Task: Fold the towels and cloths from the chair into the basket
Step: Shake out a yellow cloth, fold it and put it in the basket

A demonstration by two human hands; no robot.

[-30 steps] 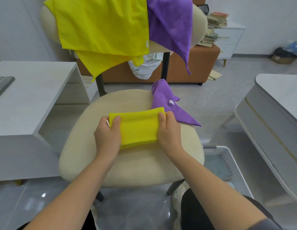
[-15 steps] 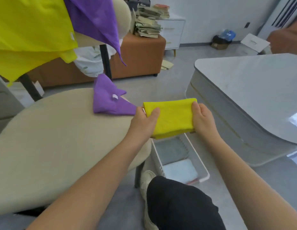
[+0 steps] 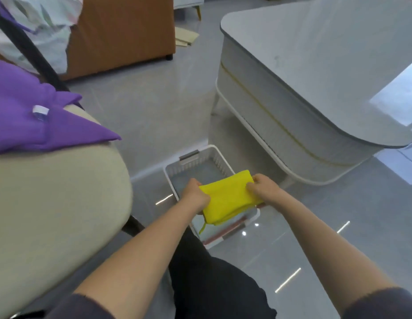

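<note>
Item: yellow cloth (image 3: 228, 196), soft matte fabric folded into a thick rectangle with a loose corner hanging at its near edge. I see it held over the open basket (image 3: 220, 163). The left hand (image 3: 195, 194) grips its left end and the right hand (image 3: 262, 187) pinches its right end, fingers curled into the fabric. The basket is white plastic, rectangular, with slotted walls, and stands on glossy grey floor tiles (image 3: 154, 116). To the left is a purple cloth (image 3: 28, 125), crumpled on the cream padded chair seat (image 3: 51, 192). It has a small white label (image 3: 40, 110) whose writing I cannot read. To the right is a grey table (image 3: 315, 77) with rounded corners.
</note>
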